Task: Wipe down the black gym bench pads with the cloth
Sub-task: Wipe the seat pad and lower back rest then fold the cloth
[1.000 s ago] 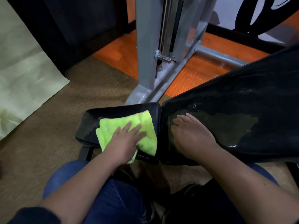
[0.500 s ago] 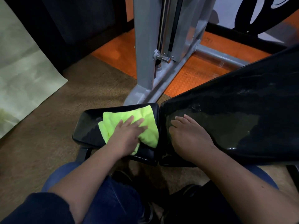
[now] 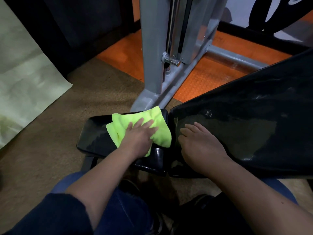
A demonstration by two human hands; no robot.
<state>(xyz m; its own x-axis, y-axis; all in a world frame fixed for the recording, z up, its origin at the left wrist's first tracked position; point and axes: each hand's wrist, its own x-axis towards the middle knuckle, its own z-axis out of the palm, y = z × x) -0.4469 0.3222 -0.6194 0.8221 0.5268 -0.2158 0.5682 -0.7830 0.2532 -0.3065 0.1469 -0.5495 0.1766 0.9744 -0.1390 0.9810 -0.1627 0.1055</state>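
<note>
cloth [image 3: 153, 122]: neon yellow-green, rumpled | seat pad [image 3: 94, 138]: glossy black, wet streaks

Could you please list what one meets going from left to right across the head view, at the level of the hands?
Pale green sheet → brown floor mat → small black seat pad → yellow-green cloth under the left hand → right hand → large black back pad.

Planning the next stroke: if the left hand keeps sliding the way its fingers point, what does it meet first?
The left hand points up and right across the cloth. It would probably reach the gap at the small pad's right edge first, then the large pad.
</note>
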